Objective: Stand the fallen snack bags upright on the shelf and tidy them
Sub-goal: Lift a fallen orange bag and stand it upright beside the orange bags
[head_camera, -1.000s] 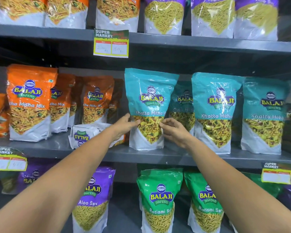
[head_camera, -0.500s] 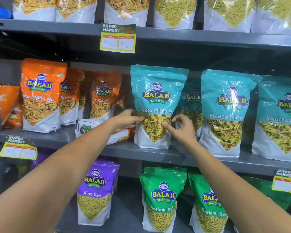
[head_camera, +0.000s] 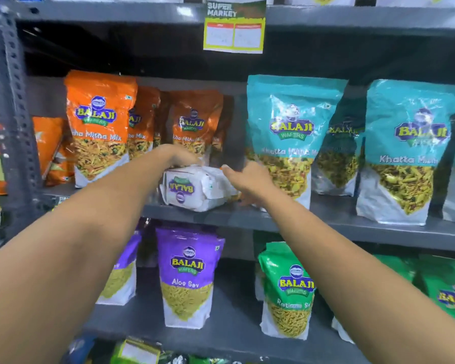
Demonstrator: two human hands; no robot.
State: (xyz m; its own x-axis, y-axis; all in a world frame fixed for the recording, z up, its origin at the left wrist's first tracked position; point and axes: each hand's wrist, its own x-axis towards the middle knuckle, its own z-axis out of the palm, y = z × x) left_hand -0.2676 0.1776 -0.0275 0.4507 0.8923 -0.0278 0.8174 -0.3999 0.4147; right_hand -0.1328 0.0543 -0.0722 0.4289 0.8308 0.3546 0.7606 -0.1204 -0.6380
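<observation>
Fallen snack bag (head_camera: 195,189) lying flat on middle shelf (head_camera: 326,227), white base facing out, logo upside down, front edge near shelf lip. Sits between both hands.

Left hand (head_camera: 180,157) draped over top rear of fallen bag, palm down, fingers curled loosely onto its upper surface; touching, but blur hides whether actually gripped. Right hand (head_camera: 250,179) at bag's right end, thumb up near top corner, fingers spread partly open and reaching under/behind right side; in contact with bag edge, firm hold not confirmable.

Just behind left hand: upright orange bag (head_camera: 195,122), more orange bags in row behind. Further left of left hand: front orange Mitha Mix bag (head_camera: 100,127), upright, at shelf front. Far left past the rack upright: another orange bag (head_camera: 50,148), tilted.

Immediately right of right hand: teal Khatta Mitha bag (head_camera: 289,137), upright, lower left corner just behind wrist. Further right: second teal bag (head_camera: 407,151), upright, with one more set back between the two.

Below both forearms, lower shelf: purple Aloo Sev bag (head_camera: 189,277) under left, green Ratlami Sev bag (head_camera: 286,290) under right, both upright.

Above hands: price tag (head_camera: 234,27) hanging off upper shelf edge.
</observation>
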